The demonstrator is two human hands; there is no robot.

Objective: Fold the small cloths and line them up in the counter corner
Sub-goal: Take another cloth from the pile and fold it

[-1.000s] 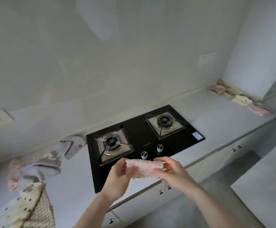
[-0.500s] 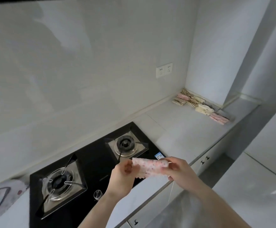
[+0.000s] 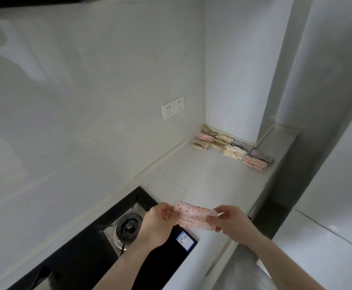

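A small pink cloth with a dotted print [image 3: 192, 215] is stretched between both hands above the right end of the hob. My left hand [image 3: 156, 225] pinches its left end and my right hand [image 3: 231, 221] pinches its right end. The cloth is folded into a narrow band. Several folded cloths [image 3: 231, 147] lie in two rows in the far counter corner, checked, pink, cream and grey ones, against the wall.
A black gas hob [image 3: 99, 254] with one burner [image 3: 129, 226] in view sits in the white counter [image 3: 208, 178] at lower left. A double wall socket [image 3: 172, 107] is above the counter. A grey pillar stands to the right.
The view has swung right along the counter: the pile of unfolded cloths and the left burner left the frame, the corner rows came closer. Both hands keep hold of the pink cloth.
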